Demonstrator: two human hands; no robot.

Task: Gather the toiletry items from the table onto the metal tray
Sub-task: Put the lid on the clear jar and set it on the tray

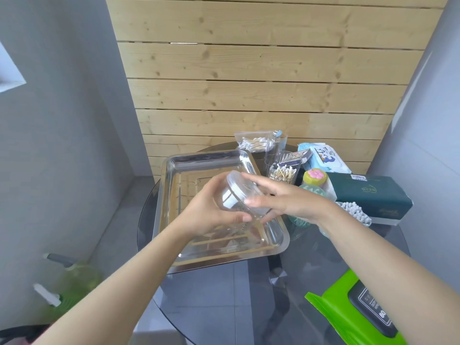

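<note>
Left hand point(211, 210) gripped clear plastic jar point(239, 195) from below, tilted, held above metal tray point(171, 165). Right hand point(281, 200) lay on jar's far side, fingers spread, touching; firm grip or not, couldn't tell. Jar round, ribbed lid, white item inside. Tray shiny, rectangular, rounded corners, on dark glass table point(224, 295). Right of tray: two wet-wipe packs, one dark green tissue box point(368, 195), one swab cup point(283, 170), one swab bag point(254, 141).
</note>
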